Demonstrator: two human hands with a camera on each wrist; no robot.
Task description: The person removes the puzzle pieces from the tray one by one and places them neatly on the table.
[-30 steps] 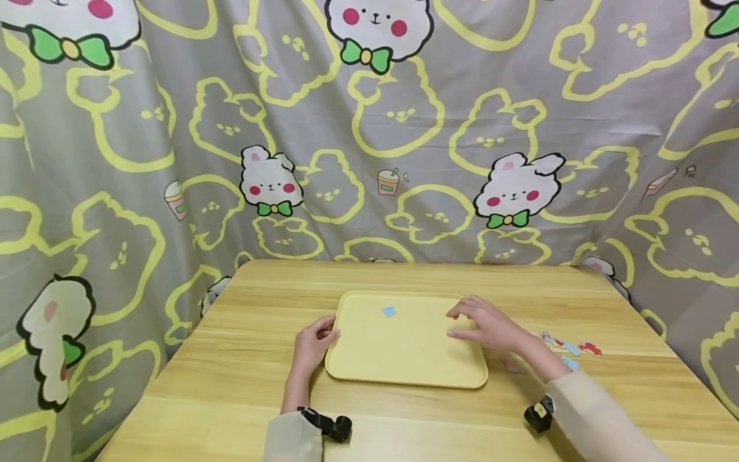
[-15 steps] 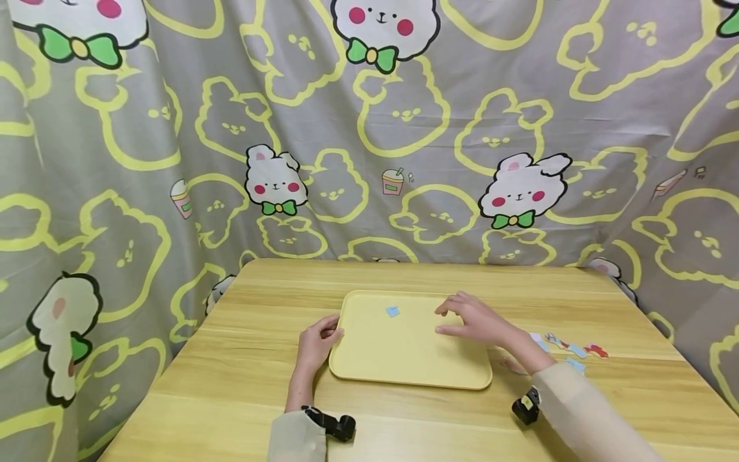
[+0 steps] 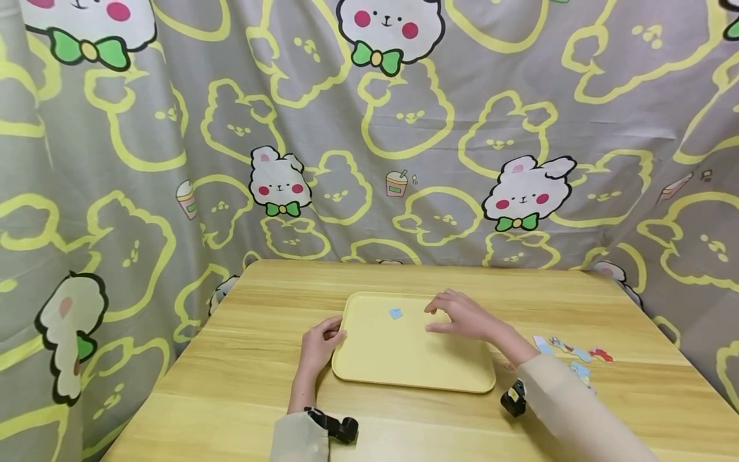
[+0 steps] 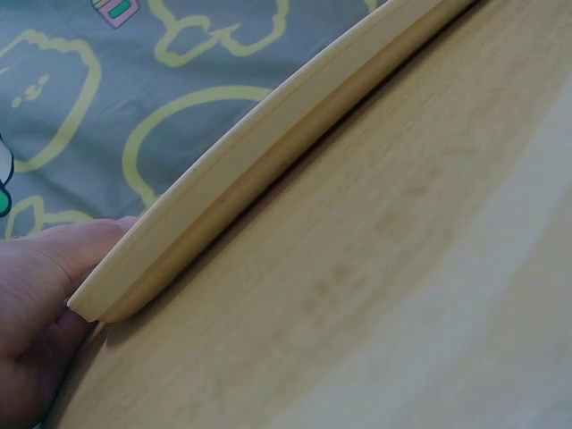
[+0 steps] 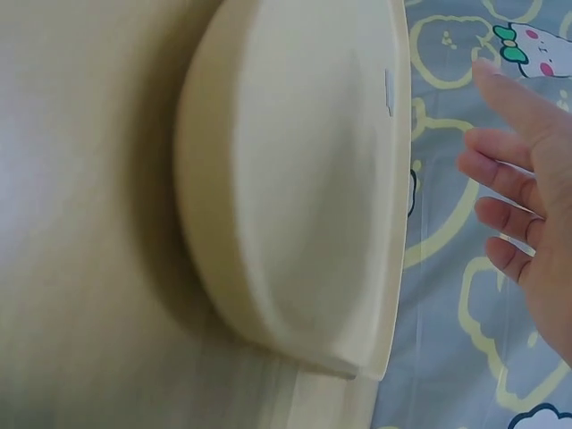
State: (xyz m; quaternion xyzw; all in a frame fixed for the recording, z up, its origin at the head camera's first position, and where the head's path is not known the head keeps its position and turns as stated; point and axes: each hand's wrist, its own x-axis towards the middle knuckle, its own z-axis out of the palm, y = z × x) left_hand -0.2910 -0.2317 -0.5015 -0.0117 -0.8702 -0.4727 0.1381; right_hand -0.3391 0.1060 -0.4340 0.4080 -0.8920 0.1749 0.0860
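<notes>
A yellow rectangular tray (image 3: 404, 359) lies on the wooden table. My left hand (image 3: 317, 350) grips its left rim; in the left wrist view the thumb goes over the edge of the tray (image 4: 206, 188) and other fingers are below. One small, flat, light-blue piece (image 3: 395, 313), shaped like a jigsaw piece, rests near the tray's far edge. Right of that piece, my right hand (image 3: 464, 319) hovers above the tray with fingers apart and slightly bent. Nothing shows between the fingers of the right hand (image 5: 527, 179) in the right wrist view.
Several flat blue, red and white pieces (image 3: 582, 353) lie on the table (image 3: 231, 385) right of the tray, partly behind the right forearm. A grey patterned curtain (image 3: 346, 128) hangs behind the table and along both sides.
My right hand has moved left over the tray, closer to the blue piece. My left hand keeps its grip on the rim, and the whole head view has shifted slightly.
</notes>
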